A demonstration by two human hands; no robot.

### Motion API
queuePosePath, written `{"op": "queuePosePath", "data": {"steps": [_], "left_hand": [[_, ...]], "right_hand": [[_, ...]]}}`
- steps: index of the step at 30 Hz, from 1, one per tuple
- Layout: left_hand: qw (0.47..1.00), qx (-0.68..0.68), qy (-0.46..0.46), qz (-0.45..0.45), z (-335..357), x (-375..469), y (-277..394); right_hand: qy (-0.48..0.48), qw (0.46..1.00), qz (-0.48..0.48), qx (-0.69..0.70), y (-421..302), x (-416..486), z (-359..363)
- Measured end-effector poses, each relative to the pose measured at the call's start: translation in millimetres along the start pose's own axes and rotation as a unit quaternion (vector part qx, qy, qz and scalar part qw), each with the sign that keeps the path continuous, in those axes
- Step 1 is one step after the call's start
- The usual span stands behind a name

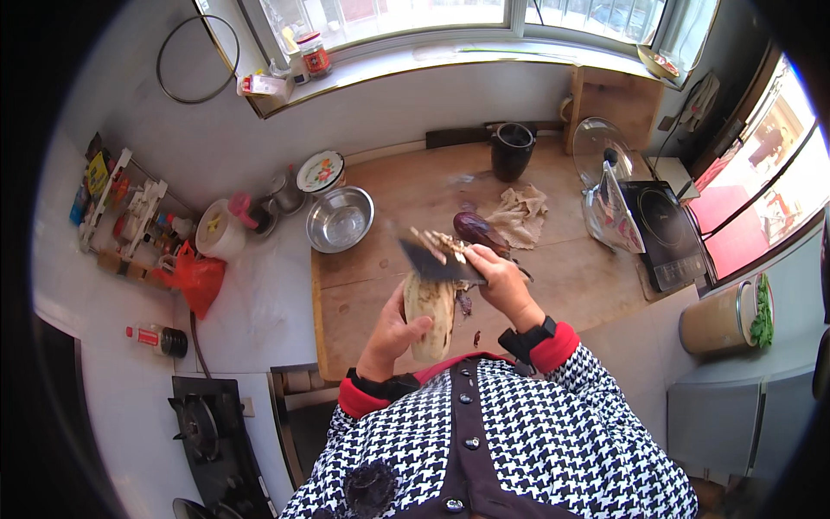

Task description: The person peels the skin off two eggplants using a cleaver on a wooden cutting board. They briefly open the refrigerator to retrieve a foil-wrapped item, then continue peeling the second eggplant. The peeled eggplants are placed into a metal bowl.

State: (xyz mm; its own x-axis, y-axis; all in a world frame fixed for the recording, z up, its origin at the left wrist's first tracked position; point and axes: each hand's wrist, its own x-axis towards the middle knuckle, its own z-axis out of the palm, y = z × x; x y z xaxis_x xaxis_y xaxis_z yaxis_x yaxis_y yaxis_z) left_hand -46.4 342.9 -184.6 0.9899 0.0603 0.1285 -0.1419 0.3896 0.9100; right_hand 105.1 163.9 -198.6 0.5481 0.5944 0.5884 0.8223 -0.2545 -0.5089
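My left hand [392, 337] is wrapped around a pale, peeled vegetable, probably an eggplant [430, 318], with brown patches on its flesh. In my right hand [502, 279] is a dark-bladed cleaver [431, 265], held across the vegetable's far end. Pale and brownish cut pieces [438, 241] lie along the blade, somewhat blurred. Beyond the cleaver, a whole purple eggplant [475, 228] rests on the wooden board [369, 305], partly hidden by my right hand. Dark peel scraps [464, 303] are on the board beneath my hands.
A steel basin [340, 220] stands at the board's left edge. Behind lie a crumpled cloth [521, 214] and a dark crock [512, 156]. To the right are a glass lid [600, 146], a plastic bag [609, 217] and an induction cooker [661, 227]. A gas stove [217, 434] sits at lower left.
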Motion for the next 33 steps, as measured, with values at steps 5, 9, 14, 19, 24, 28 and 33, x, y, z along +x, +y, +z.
{"op": "queuePosePath", "data": {"steps": [5, 9, 14, 19, 24, 28, 33], "left_hand": [[0.999, -0.035, 0.018, -0.001, -2.5, 3.4, 0.6], [0.991, -0.136, 0.013, 0.015, -9.1, 7.4, 0.1], [0.984, -0.179, 0.013, -0.012, -10.8, -5.5, 2.0], [0.988, -0.154, 0.004, 0.011, -18.8, -0.8, 1.1], [0.977, -0.204, 0.045, 0.03, -21.3, 13.4, -5.4], [0.968, -0.252, -0.011, 0.001, -12.7, 10.3, 4.5], [0.948, -0.275, 0.13, -0.089, 5.5, 3.7, 24.6]], "right_hand": [[-0.009, 0.995, 0.027, 0.091, -1.4, -0.5, -4.6], [-0.02, 0.994, -0.012, 0.107, -33.1, -10.9, -15.8], [-0.034, 0.991, -0.121, 0.055, -56.6, -10.6, -22.7], [-0.057, 0.989, -0.012, 0.136, -52.1, -10.1, -19.2], [-0.045, 0.977, 0.044, 0.202, -50.4, -12.2, -23.0], [-0.056, 0.99, -0.068, 0.107, -60.3, -15.6, -30.8], [-0.066, 0.985, -0.154, 0.046, -66.4, -17.4, -32.1]]}}
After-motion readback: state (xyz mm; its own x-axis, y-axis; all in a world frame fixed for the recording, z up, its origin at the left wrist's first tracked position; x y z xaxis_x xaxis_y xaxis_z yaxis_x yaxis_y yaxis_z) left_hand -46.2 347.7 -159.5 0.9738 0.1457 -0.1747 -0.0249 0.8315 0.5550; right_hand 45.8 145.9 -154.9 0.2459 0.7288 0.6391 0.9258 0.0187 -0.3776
